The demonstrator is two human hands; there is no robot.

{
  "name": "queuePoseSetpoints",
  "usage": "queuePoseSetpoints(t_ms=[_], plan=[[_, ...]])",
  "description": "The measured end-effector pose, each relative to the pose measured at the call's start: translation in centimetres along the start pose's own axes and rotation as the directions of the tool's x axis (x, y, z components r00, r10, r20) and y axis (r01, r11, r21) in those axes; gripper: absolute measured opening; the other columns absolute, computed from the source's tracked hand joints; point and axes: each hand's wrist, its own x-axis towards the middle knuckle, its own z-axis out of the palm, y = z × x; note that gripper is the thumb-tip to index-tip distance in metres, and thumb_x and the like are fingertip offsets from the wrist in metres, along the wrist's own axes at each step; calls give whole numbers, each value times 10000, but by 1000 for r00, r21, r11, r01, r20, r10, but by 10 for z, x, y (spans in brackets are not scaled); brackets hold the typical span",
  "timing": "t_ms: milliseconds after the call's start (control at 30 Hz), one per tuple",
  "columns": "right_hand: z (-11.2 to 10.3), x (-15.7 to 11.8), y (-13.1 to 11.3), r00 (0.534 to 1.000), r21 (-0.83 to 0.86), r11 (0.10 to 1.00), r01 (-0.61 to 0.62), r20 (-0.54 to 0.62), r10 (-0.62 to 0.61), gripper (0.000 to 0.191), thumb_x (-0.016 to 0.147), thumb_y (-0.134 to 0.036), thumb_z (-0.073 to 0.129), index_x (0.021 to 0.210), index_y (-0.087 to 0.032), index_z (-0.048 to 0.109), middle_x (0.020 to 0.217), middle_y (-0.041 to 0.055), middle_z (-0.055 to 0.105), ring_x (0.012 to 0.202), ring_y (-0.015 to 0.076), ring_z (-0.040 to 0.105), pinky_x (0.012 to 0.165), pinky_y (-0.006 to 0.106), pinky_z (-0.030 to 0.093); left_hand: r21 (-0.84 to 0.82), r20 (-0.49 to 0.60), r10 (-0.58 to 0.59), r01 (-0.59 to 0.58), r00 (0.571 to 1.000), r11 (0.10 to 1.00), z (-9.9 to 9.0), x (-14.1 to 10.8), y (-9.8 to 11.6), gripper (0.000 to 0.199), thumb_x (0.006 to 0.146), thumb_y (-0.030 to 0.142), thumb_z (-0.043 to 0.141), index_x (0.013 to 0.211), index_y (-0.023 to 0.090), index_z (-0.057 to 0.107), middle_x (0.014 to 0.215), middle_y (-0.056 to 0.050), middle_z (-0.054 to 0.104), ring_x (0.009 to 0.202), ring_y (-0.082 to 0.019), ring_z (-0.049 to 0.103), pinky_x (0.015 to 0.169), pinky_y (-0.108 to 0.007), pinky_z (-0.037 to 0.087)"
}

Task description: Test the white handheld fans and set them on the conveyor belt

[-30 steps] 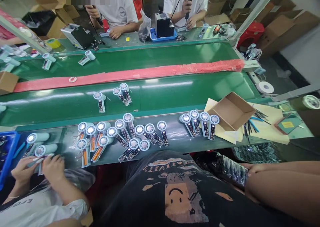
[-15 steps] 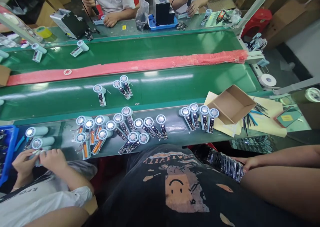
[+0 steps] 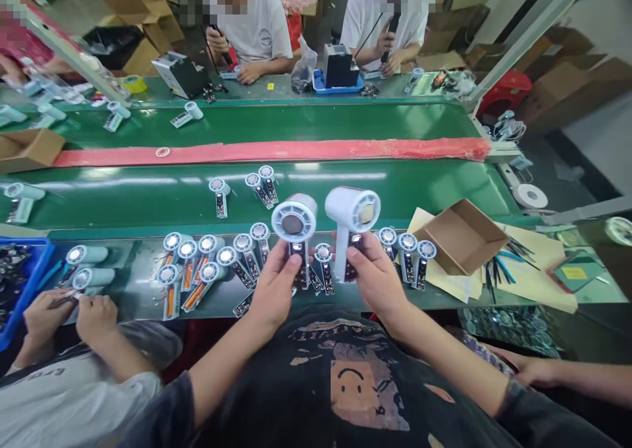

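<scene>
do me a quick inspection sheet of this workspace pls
Surface: green bench beside a green belt, both bearing more light-blue units.
Job's things: left unit and right unit, light-blue, held up; circuit boards show in their handles.
Clutter: cardboard box, yellow sheets, black strips and blue strips at the right.
Left hand: grips the left unit's handle.
Right hand: grips the right unit's handle.
Cables: white coiled cable near the belt's far right corner.
Surroundings: co-worker's hands at the left; two people across the belt.

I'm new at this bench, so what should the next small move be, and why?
Probably lower the left fan and right fan onto the bench: the left hand and right hand hold them raised, circuit boards exposed, and similar fans lie there.
</scene>
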Motion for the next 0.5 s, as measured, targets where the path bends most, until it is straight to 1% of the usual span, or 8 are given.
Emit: queuePoseSetpoints(t_ms=[67,100,133,167,233,367,433,500], plan=[[-42,-11,5,993,14,1000,-7,-116,8,448,840,-472,761,1234,-297,637,1097,40,752,1012,213,704,921,382,599,-92,-6,-15,14,1000,996,14,5,-5,486,715,496,865,1131,292,717,1182,-41,746,1030,-243,722,974,-415,569],[-57,-14,7,985,30,1000,-4,-173,9,455,834,-449,772,1240,-294,636,1129,47,747,1024,215,704,930,387,597,-123,-19,-20,18,1000,992,18,6,-4,495,685,482,891,1107,288,721,1176,-39,745,1002,-230,726,950,-397,577],[-68,-15,10,975,51,999,0,-220,11,456,826,-423,781,1239,-293,638,1158,51,743,1032,214,703,936,389,596,-141,-36,-22,17,999,990,19,6,-3,496,660,467,911,1080,280,726,1156,-37,747,973,-218,727,920,-378,583],[-74,-15,12,967,75,997,6,-255,13,452,818,-397,787,1234,-292,642,1181,52,739,1040,212,702,944,390,595,-154,-46,-25,18,999,988,20,7,-1,494,641,451,927,1057,273,729,1127,-35,750,948,-208,726,893,-363,587],[-76,-13,17,959,118,993,16,-284,19,444,807,-357,792,1224,-292,656,1218,50,731,1069,211,696,968,398,588,-177,-50,-37,28,998,984,17,10,3,492,614,428,945,1026,262,734,1082,-30,752,918,-196,721,868,-350,587],[-62,-5,23,954,180,984,3,-294,51,429,807,-321,775,1226,-315,679,1238,37,724,1091,212,686,990,429,579,-205,-35,-73,64,997,977,4,21,5,477,607,377,951,1020,270,738,1103,-14,746,978,-189,704,926,-352,561],[-55,0,24,948,202,979,-7,-311,71,430,801,-302,771,1222,-326,688,1238,33,724,1077,213,688,990,442,578,-193,-1,-79,77,997,978,-5,26,6,471,624,335,943,1040,271,733,1140,-21,744,1038,-201,693,974,-362,537],[-48,4,25,941,215,977,-13,-329,85,441,784,-287,779,1215,-328,695,1244,32,724,1087,218,687,1005,456,573,-175,59,-75,84,995,981,-14,31,9,477,640,307,933,1067,266,726,1174,-38,740,1072,-221,688,1007,-388,521]])
